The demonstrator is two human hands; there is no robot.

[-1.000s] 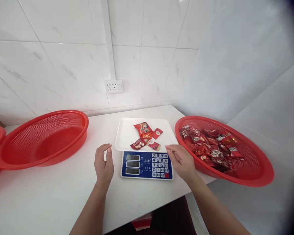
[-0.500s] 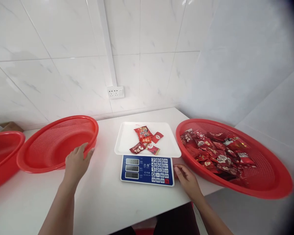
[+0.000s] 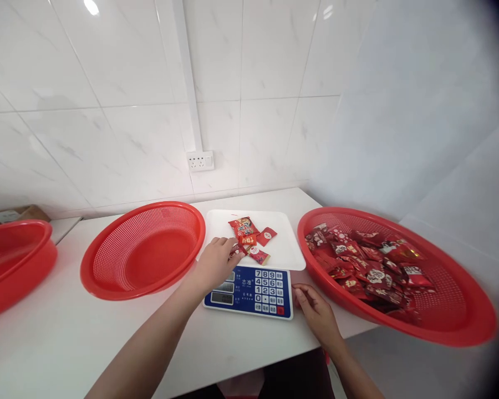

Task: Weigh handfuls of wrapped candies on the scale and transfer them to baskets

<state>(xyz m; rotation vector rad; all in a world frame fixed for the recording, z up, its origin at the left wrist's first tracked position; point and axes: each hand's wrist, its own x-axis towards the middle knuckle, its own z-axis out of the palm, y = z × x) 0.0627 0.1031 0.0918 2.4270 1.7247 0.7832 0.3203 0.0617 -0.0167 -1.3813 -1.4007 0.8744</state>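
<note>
A blue-faced digital scale with a white weighing tray stands on the white counter. Several red snack packets lie on the tray. My left hand reaches over the scale's display onto the tray, fingers curled at the nearest red packet; whether it grips it is unclear. My right hand rests on the counter by the scale's right front corner, fingers loosely bent and holding nothing. An empty red mesh basket sits just left of the tray.
A large red mesh basket full of red packets overhangs the counter's right edge. Another red basin is at far left, with a cardboard box behind it. A wall socket is on the tiled wall.
The empty red basket has been drawn right, next to the scale. My left hand left its rim and moved onto the tray's packets. My right hand stayed by the scale.
</note>
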